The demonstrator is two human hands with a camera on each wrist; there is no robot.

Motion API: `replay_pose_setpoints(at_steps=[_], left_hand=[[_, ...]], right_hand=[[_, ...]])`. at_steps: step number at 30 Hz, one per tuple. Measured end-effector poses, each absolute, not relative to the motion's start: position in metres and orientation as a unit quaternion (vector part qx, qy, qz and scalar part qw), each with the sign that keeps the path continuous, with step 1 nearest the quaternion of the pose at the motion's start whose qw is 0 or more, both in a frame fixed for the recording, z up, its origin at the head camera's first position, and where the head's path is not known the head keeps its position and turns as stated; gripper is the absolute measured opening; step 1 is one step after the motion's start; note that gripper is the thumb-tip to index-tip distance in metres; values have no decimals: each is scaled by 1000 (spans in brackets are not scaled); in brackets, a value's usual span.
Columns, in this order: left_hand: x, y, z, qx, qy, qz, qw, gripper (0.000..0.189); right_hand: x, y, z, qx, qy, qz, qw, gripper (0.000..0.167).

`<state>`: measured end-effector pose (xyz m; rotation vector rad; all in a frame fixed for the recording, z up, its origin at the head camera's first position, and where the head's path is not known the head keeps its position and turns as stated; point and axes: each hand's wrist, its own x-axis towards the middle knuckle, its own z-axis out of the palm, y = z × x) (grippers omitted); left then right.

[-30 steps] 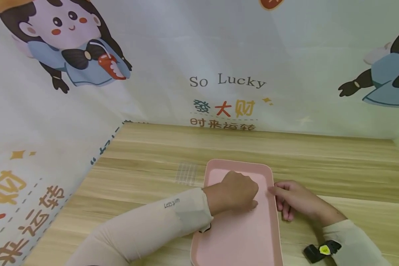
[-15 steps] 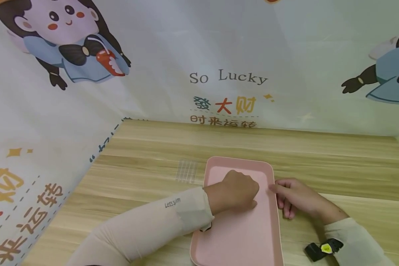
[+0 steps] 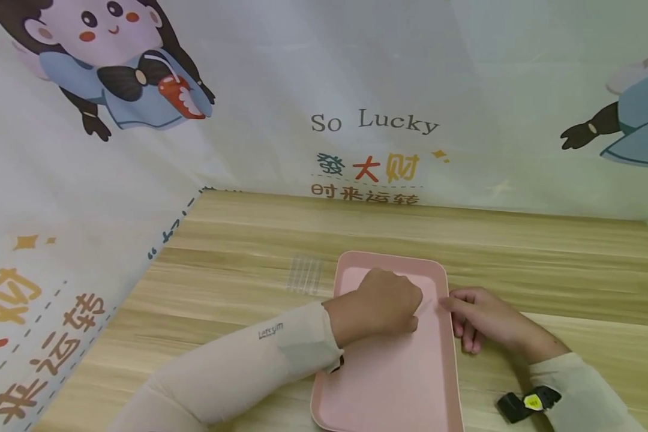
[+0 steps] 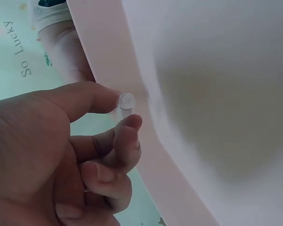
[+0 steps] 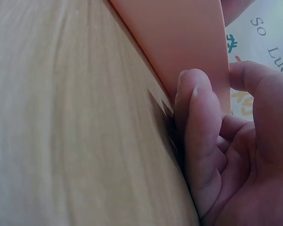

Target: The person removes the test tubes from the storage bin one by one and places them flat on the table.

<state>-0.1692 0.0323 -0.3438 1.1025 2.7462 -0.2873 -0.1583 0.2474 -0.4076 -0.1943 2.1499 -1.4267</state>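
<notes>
Over the upper part of a pink rectangular tray (image 3: 389, 384), my left hand (image 3: 380, 306) pinches a small clear plastic tube (image 4: 127, 102) between thumb and fingertips. The left wrist view shows the tube nearly end-on, with a round translucent end facing the camera. Most of it is hidden by the hand in the head view. My right hand (image 3: 483, 318) grips the tray's right rim. Its thumb lies over the rim, and the curled fingers (image 5: 200, 117) are against the outer wall, low by the table.
Several clear thin tubes (image 3: 305, 274) lie side by side on the wooden table (image 3: 237, 252), just left of the tray's upper corner. A printed white cloth (image 3: 270, 78) hangs behind the table and along its left side.
My left hand has shifted and turned slightly over the tray, and a faint clear tip now shows at its right. My right hand keeps its grip on the rim. The head view has tilted a little.
</notes>
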Motion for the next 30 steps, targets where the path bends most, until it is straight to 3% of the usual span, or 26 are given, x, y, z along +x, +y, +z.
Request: replay_pose_setpoints(at_steps=[17,30], left_hand=[[-175,-2,-322,347,938,-4,30,43],[-177,-34,-324,300,951,68,25,25]], right_hand=[[-158,248,-407,-67,795,-535,277,42],[-157,250,-408,-69,794,-537,277,39]])
